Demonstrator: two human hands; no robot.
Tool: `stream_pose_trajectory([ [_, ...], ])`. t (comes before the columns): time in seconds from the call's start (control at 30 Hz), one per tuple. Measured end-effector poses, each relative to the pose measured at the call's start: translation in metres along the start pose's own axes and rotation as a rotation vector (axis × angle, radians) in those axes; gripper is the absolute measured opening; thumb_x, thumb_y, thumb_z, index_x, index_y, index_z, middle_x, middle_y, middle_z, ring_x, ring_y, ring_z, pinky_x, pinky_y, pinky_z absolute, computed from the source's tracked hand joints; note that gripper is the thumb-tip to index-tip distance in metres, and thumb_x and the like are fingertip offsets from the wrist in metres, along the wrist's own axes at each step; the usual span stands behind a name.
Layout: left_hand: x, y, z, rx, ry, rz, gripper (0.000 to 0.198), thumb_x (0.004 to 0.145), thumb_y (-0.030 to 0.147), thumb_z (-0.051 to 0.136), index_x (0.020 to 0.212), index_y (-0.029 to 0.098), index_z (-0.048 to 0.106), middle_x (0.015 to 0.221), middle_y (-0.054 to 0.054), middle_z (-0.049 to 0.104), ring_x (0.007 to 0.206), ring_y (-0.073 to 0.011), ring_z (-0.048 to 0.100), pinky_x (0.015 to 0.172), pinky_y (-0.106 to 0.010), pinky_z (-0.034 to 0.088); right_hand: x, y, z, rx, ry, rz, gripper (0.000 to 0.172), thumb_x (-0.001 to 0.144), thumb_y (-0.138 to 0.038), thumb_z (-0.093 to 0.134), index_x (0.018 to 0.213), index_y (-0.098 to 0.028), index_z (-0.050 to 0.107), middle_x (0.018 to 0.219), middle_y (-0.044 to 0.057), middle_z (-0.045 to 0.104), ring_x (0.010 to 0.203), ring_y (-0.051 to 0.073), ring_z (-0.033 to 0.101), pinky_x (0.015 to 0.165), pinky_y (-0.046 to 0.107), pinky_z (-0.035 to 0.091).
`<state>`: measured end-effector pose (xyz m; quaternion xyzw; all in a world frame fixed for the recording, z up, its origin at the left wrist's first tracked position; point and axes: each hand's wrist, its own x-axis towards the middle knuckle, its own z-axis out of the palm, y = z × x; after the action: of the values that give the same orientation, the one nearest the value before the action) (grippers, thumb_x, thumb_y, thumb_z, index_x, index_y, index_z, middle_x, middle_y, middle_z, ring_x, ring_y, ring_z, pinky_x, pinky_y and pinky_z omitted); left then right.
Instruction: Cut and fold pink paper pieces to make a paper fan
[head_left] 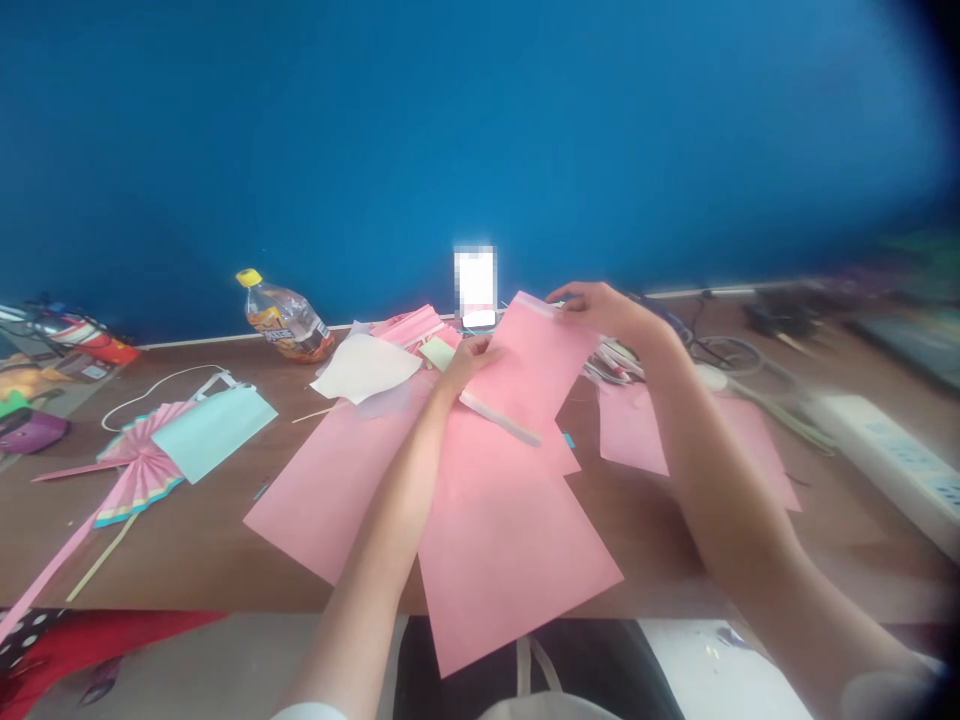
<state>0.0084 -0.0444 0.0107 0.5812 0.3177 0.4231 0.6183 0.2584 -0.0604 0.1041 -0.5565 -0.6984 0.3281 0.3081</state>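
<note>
Before me a pink sheet of paper is raised at a tilt, with pale strips along its top and bottom edges. My left hand pinches its left side. At its top right corner, the fingers of my right hand are closed on the edge; the fingertips are partly hidden. Underneath lies a larger pink sheet, which overhangs the table's front edge. Another pink sheet spreads out to the left, below my left forearm. A white paper piece rests beyond it.
A tilted drink bottle and a lit phone stand near the blue wall. On the left are a pleated pink paper fan and a light blue sheet. A white power strip lies at right.
</note>
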Motion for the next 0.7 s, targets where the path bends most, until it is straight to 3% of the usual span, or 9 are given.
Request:
stream_pose_trajectory([
  [0.17, -0.006, 0.005, 0.004, -0.111, -0.063, 0.012, 0.05, 0.066, 0.045, 0.076, 0.106, 0.017, 0.067, 0.1, -0.008, 0.071, 0.091, -0.0248, 0.067, 0.082, -0.037, 0.048, 0.004, 0.002, 0.004, 0.045, -0.027, 0.0, 0.039, 0.073, -0.033, 0.069, 0.109, -0.018, 0.063, 0.082, 0.005, 0.068, 0.066, 0.015, 0.057, 0.058, 0.027, 0.044],
  [0.27, -0.007, 0.006, 0.007, -0.16, -0.085, 0.043, 0.049, 0.07, 0.049, 0.072, 0.107, 0.017, 0.067, 0.101, -0.009, 0.071, 0.099, -0.0249, 0.065, 0.087, -0.036, 0.046, 0.004, -0.001, 0.007, 0.027, -0.154, 0.009, 0.039, 0.071, -0.033, 0.071, 0.107, -0.02, 0.065, 0.081, 0.005, 0.068, 0.066, 0.016, 0.058, 0.057, 0.027, 0.043],
  [0.4, -0.006, 0.006, 0.006, -0.124, -0.068, 0.008, 0.046, 0.071, 0.048, 0.072, 0.104, 0.017, 0.066, 0.1, -0.009, 0.071, 0.098, -0.0247, 0.065, 0.087, -0.036, 0.046, 0.005, -0.004, 0.016, -0.01, -0.169, 0.003, 0.036, 0.069, -0.029, 0.07, 0.104, -0.019, 0.067, 0.076, 0.003, 0.065, 0.061, 0.014, 0.054, 0.053, 0.025, 0.039],
  [0.57, -0.003, 0.001, 0.004, -0.138, 0.046, -0.051, 0.04, 0.072, 0.049, 0.071, 0.094, 0.016, 0.065, 0.091, -0.007, 0.07, 0.088, -0.0219, 0.066, 0.081, -0.035, 0.048, 0.008, -0.011, 0.034, -0.063, -0.113, -0.061, 0.027, 0.072, -0.031, 0.062, 0.094, -0.017, 0.067, 0.069, 0.001, 0.062, 0.059, 0.012, 0.049, 0.054, 0.024, 0.036],
  [0.7, 0.001, -0.005, 0.003, -0.117, 0.18, -0.04, 0.04, 0.071, 0.052, 0.07, 0.084, 0.015, 0.064, 0.078, -0.004, 0.068, 0.078, -0.0177, 0.065, 0.074, -0.031, 0.048, 0.006, -0.016, 0.042, -0.092, -0.175, -0.12, 0.021, 0.069, -0.027, 0.059, 0.087, -0.018, 0.067, 0.073, 0.001, 0.064, 0.062, 0.013, 0.051, 0.056, 0.024, 0.036],
])
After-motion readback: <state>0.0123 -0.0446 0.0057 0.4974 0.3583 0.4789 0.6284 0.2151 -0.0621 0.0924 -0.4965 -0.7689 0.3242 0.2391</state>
